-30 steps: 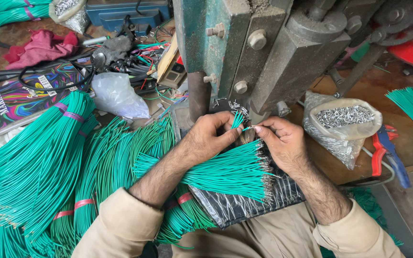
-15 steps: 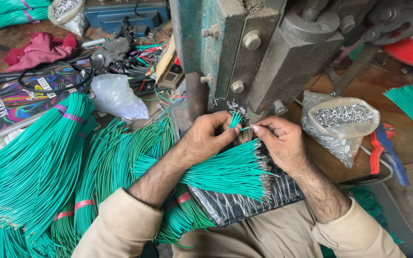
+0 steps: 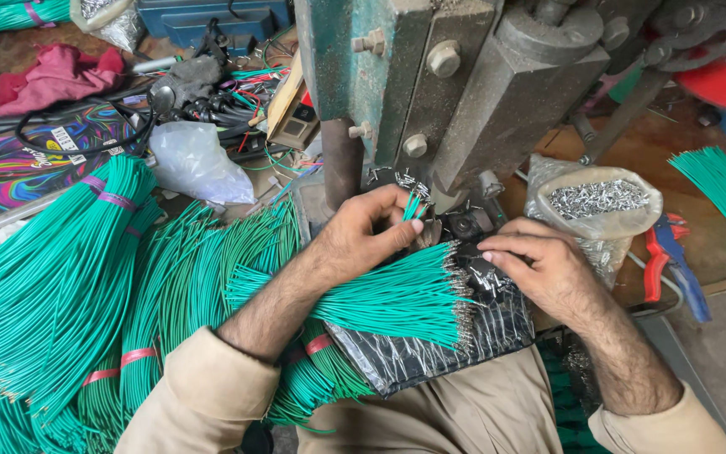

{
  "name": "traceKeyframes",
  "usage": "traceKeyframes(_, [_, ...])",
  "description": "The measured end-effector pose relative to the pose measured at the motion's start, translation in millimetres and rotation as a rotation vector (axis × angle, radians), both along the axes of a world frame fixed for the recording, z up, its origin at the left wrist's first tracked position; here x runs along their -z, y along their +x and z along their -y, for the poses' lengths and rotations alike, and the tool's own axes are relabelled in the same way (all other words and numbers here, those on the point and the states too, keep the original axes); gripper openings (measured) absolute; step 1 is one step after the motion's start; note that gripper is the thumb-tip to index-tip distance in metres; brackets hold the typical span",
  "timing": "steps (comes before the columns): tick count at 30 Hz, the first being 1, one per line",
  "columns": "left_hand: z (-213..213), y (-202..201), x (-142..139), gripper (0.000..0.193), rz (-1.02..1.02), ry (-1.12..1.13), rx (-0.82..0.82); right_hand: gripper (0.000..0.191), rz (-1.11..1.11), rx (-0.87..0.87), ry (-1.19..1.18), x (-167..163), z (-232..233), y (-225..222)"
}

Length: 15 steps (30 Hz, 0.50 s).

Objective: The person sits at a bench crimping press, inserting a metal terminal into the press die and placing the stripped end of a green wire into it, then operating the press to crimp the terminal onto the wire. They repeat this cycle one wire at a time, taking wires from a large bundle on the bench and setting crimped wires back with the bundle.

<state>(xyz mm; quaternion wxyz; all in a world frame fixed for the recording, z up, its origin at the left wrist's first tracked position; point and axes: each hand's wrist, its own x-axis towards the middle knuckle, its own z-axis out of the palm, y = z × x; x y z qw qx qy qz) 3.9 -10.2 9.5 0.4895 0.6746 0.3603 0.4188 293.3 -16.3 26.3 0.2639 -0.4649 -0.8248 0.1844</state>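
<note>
In the middle of the frame the left hand (image 3: 361,238) has thumb and fingertips closed on a few short green wires (image 3: 413,205), holding their ends up at the foot of the heavy green metal press (image 3: 430,84) that fills the upper centre. The right hand (image 3: 538,271), just right of centre, lies palm down with its fingers stretched flat and loosely together, fingertips resting on small metal clips on a dark plastic sheet (image 3: 430,353); it grips nothing that can be seen. Between the two hands a fanned bundle of green wires (image 3: 397,298) lies across the sheet on the lap, its metal-tipped ends pointing right. The wires look light, thin and springy, likely to bend and slide against each other, so they seem best pinched close to the tip where only a short length is free. A bag of small metal clips (image 3: 598,202) sits open at the right, with red and blue pliers (image 3: 670,261) beside it. The left half of the frame is heaped with banded wire bundles (image 3: 52,277). Upper left, the worn brown bench carries a red cloth (image 3: 56,76), a clear plastic bag (image 3: 195,164) and tangled cables.
</note>
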Motion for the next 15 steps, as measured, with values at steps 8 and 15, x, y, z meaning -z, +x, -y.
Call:
traceKeyframes(8, [-3,0,4,0.014,0.079,0.012,0.019,0.017,-0.079,0.021,0.061,17,-2,-4])
traceKeyframes(15, [-4,0,5,0.015,0.019,0.006,-0.022,0.013,-0.67,-0.087,-0.307,34,-32,-8])
